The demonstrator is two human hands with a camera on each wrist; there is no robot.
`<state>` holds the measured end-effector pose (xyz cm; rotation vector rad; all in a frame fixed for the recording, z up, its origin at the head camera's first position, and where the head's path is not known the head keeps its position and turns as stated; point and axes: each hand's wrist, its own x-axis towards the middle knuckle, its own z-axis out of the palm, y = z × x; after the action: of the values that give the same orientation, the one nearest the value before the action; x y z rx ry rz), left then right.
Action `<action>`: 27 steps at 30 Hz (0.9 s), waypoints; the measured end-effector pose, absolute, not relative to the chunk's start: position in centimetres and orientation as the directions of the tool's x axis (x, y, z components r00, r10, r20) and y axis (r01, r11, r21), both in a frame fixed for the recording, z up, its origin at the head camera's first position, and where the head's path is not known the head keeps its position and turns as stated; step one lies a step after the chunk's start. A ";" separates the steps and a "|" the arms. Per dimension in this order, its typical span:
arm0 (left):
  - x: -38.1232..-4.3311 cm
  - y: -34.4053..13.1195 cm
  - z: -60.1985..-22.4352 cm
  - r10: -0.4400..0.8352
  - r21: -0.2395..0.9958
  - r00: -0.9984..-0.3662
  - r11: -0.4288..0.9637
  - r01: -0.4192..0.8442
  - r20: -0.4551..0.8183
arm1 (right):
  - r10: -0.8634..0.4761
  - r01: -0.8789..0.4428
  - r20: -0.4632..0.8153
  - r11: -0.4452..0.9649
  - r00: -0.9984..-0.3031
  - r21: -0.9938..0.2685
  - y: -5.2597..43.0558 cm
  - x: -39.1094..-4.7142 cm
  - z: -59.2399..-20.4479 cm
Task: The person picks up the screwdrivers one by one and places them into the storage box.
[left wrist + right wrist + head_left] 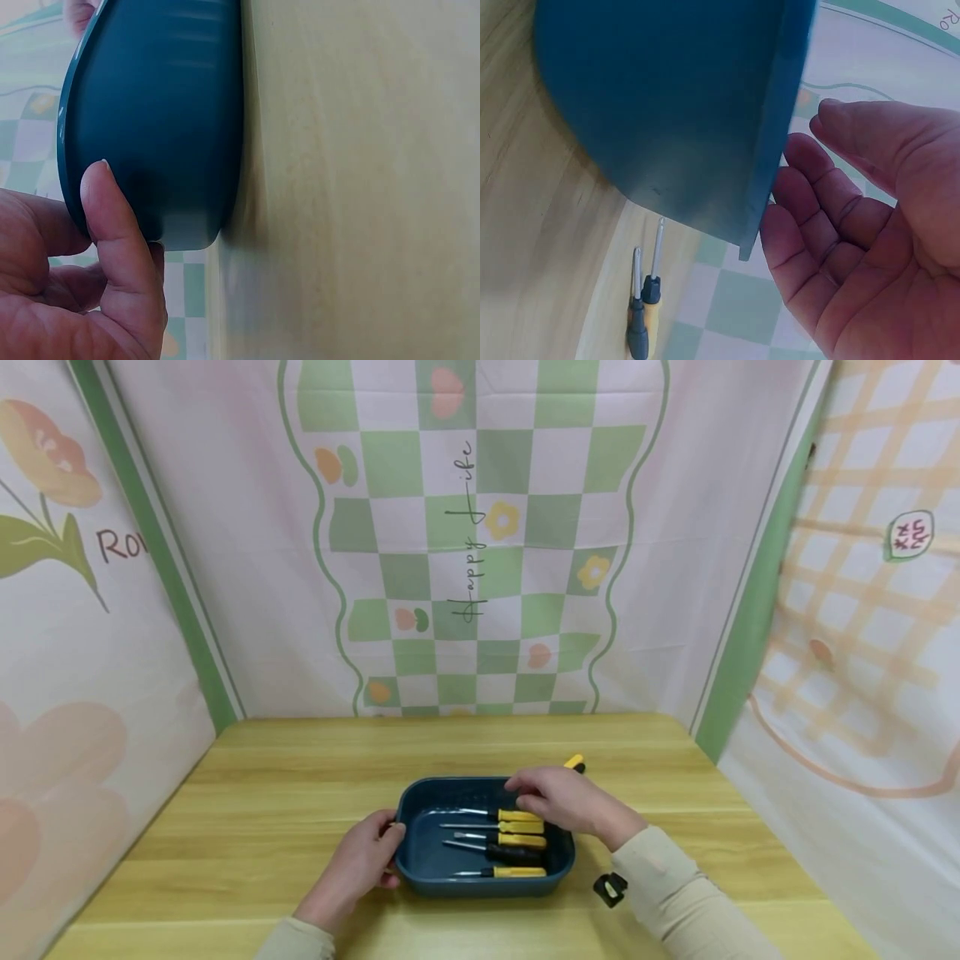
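Note:
A dark blue plastic bin (450, 887) stands on the table. My left hand (360, 856) grips its left end, thumb at the rim and fingers around the outside; the thumb also shows against the bin wall (172, 112) in the left wrist view. Inside lie several screwdrivers (519, 841), mostly yellow-handled and one black-handled, shafts pointing left. Over the bin's far right corner is my right hand (564, 797), fingers loosely bent and holding nothing. In the right wrist view its fingertips are right at the rim.
Beyond the bin's far right corner, two screwdrivers (646, 300), one black-handled and one yellow-handled, lie side by side on the wooden table (315, 752). A small black object (611, 889) sits right of the bin, near my right sleeve. Patterned cloth (480, 527) hangs behind the table.

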<state>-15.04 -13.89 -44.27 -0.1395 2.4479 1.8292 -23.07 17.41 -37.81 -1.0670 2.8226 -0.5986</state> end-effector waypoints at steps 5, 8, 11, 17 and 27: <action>-15.0 -13.9 -44.3 -0.019 0.950 -0.992 0.286 -0.122 -0.122 | -0.646 -0.623 0.077 0.689 -0.760 -0.370 17.5 -23.2 -37.9; -15.0 -14.0 -44.3 -0.015 0.949 -0.992 0.289 -0.124 -0.125 | -0.645 -0.624 0.079 0.689 -0.760 -0.369 17.6 -23.2 -37.9; -15.0 -14.0 -44.3 -0.016 0.950 -0.992 0.285 -0.125 -0.126 | -0.641 -0.620 0.082 0.692 -0.763 -0.370 17.6 -23.1 -37.8; -15.0 -14.0 -44.3 -0.024 0.950 -0.992 0.287 -0.124 -0.122 | -0.638 -0.618 0.085 0.693 -0.766 -0.372 17.6 -23.3 -37.7; -14.9 -13.9 -44.3 -0.021 0.953 -0.992 0.278 -0.124 -0.123 | -0.653 -0.636 0.093 0.680 -0.752 -0.366 17.7 -23.5 -37.8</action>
<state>-14.90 -13.90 -44.29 -0.1390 2.4416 1.8324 -23.52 17.74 -37.75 -1.0889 2.8370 -0.5920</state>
